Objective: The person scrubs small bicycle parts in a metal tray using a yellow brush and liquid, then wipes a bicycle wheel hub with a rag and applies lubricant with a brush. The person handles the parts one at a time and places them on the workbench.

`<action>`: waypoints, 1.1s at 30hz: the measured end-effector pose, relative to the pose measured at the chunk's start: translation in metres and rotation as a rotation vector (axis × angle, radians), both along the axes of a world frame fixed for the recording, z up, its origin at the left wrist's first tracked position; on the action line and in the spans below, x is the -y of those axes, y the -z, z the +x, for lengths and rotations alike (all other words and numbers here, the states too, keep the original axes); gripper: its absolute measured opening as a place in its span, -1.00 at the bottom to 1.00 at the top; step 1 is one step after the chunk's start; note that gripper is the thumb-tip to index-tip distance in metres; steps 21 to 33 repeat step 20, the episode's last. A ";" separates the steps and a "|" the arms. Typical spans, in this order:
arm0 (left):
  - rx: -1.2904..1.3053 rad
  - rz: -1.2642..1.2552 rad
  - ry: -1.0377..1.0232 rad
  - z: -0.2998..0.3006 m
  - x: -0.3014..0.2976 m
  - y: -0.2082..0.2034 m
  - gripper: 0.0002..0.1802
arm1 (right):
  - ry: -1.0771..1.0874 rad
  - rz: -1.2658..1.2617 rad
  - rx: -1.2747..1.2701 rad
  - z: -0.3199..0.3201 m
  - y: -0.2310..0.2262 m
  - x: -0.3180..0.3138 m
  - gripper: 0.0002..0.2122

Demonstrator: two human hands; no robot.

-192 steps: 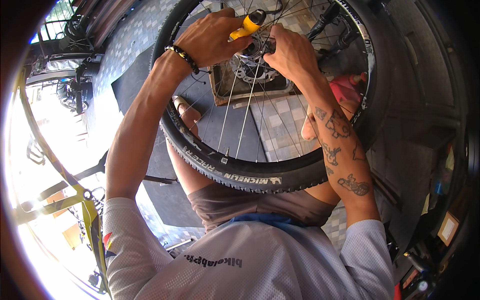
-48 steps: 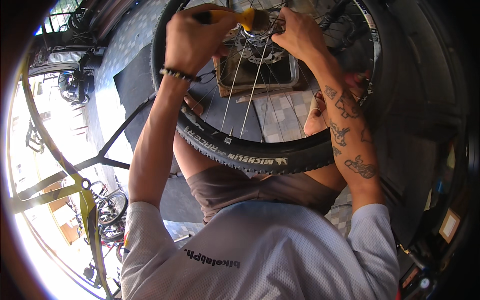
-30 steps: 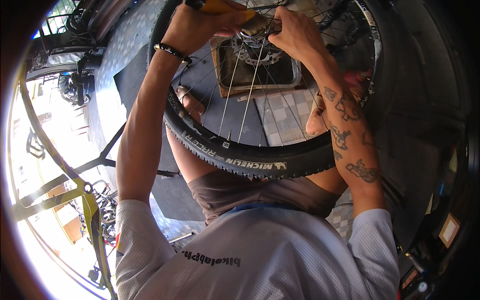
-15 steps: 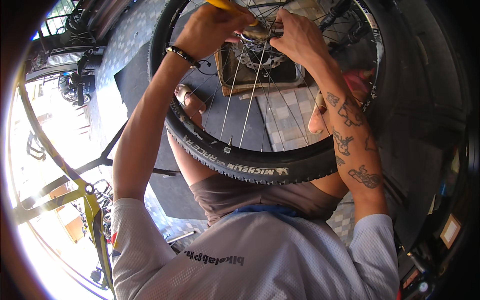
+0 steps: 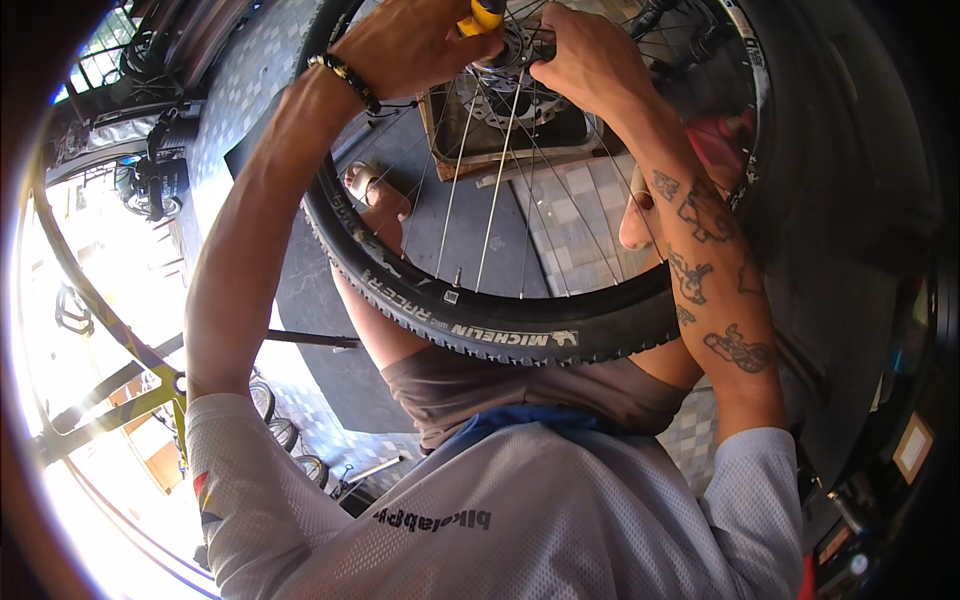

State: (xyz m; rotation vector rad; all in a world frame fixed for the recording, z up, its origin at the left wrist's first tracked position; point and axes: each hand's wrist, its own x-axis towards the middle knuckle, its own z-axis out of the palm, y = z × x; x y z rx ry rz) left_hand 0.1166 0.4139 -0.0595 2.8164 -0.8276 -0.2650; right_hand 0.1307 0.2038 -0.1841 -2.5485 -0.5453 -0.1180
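Note:
A bicycle wheel (image 5: 610, 325) with a black knobby tyre leans over my lap, its hub and disc rotor (image 5: 540, 110) toward the far side. My left hand (image 5: 405, 50) is wrapped round a yellow-and-black brush handle (image 5: 486, 14) just left of the hub; its bristles are hidden now. On the hub's right side, my right hand (image 5: 592, 65) has thumb and fingers pinched at a small dark part. Whether that part belongs to the hub cannot be made out.
Beneath the hub sits a tray (image 5: 470, 158) with a wooden edge. A dark mat (image 5: 375, 390) covers part of the tiled floor. A yellow-green bike frame (image 5: 110, 410) stands at left, with several bikes beyond. My foot (image 5: 380, 205) is beside the wheel.
My left hand has shifted left and slightly up, tilting the brush so its bristles no longer show. My right hand has stayed at the hub with only a slight shift.

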 end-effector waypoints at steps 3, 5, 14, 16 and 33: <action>0.009 0.050 0.031 0.006 0.002 0.003 -0.63 | -0.006 0.008 0.009 0.001 0.000 0.000 -0.63; 0.043 0.096 0.039 0.010 0.004 0.005 -0.59 | -0.014 0.014 0.038 0.001 0.001 -0.001 -0.64; 0.052 0.363 0.113 0.019 0.026 -0.005 -0.53 | 0.007 0.019 -0.011 0.002 0.003 -0.001 -0.73; 0.033 0.318 0.159 0.016 0.028 -0.006 -0.56 | 0.041 0.036 0.050 0.000 0.008 -0.004 -0.74; 0.088 0.273 0.221 0.022 0.024 -0.009 -0.62 | 0.009 0.124 0.244 -0.002 0.016 -0.005 -0.76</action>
